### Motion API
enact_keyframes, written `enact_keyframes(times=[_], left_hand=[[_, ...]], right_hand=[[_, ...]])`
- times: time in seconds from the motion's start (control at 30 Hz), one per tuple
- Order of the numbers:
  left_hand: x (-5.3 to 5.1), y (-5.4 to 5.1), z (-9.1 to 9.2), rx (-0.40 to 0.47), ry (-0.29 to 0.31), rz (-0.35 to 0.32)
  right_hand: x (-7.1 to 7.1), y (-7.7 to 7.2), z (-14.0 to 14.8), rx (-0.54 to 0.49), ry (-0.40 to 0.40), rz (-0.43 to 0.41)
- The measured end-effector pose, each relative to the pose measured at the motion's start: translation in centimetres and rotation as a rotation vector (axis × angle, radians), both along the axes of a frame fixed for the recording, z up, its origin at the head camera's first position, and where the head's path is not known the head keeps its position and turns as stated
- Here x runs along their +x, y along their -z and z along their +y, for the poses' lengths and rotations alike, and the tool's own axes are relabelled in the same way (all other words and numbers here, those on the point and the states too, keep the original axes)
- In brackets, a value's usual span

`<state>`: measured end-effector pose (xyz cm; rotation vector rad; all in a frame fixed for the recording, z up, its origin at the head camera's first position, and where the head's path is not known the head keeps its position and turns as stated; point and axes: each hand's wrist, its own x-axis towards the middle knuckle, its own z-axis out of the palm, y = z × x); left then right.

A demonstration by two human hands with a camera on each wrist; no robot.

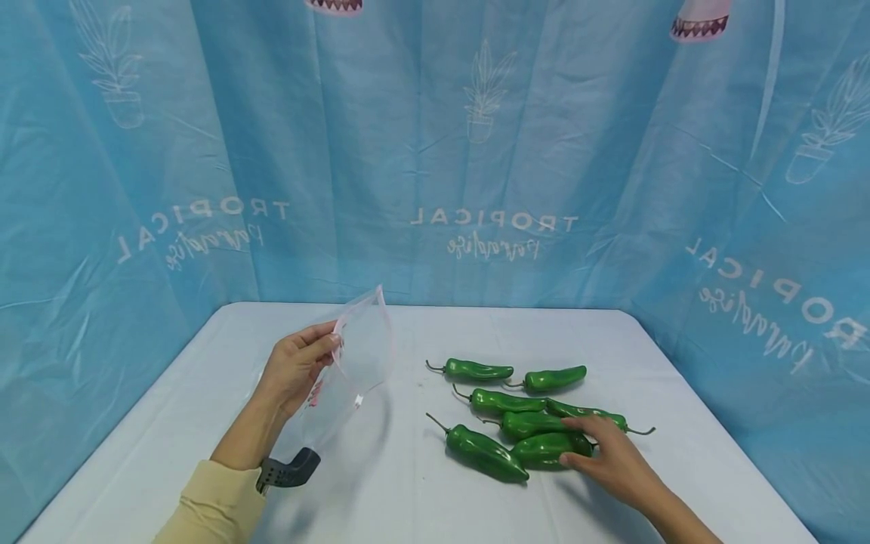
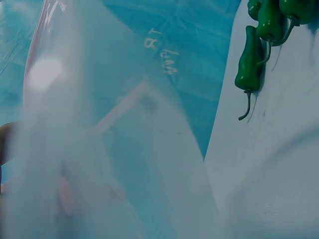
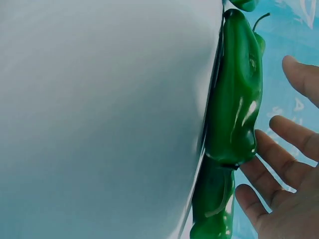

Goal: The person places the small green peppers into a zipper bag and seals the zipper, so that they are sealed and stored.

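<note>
My left hand [image 1: 297, 368] pinches the rim of a clear plastic zip bag [image 1: 363, 340] between thumb and fingers, above the table's left half. The bag's mouth gapes, and its film fills most of the left wrist view. Several green peppers [image 1: 481, 452] with curled stems lie grouped right of the middle. My right hand [image 1: 608, 461] is over the right end of the nearest ones, thumb apart from the fingers. In the right wrist view its fingers are spread beside a glossy pepper [image 3: 237, 94]; whether a fingertip touches it I cannot tell.
A white-covered table [image 1: 381, 499] carries everything. Blue printed curtains [image 1: 353, 166] enclose it at the back and both sides. A dark band with a curved black piece [image 1: 292, 468] sits on the left wrist, beside a pale yellow sleeve [image 1: 214, 502].
</note>
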<state>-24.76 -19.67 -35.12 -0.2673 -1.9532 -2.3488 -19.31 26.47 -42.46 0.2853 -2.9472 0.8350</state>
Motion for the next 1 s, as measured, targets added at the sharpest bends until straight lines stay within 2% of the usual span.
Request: enact_keyframes(times=[0.23, 0.47, 0.8, 1.0], left_hand=[[0.0, -0.3, 0.1, 0.03, 0.014, 0.005], [0.2, -0.5, 0.1, 0.013, 0.014, 0.002], [0.1, -0.6, 0.2, 0.006, 0.015, -0.013], [0.1, -0.8, 0.2, 0.011, 0.02, -0.008]], right_hand=[[0.1, 0.3, 1.1, -0.031, -0.018, 0.006], [0.3, 0.8, 2.0, -0.052, -0.025, -0.003], [0.6, 1.2, 3.2, -0.109, -0.023, -0.151], [0.4, 1.6, 3.9, -0.074, -0.078, -0.133]])
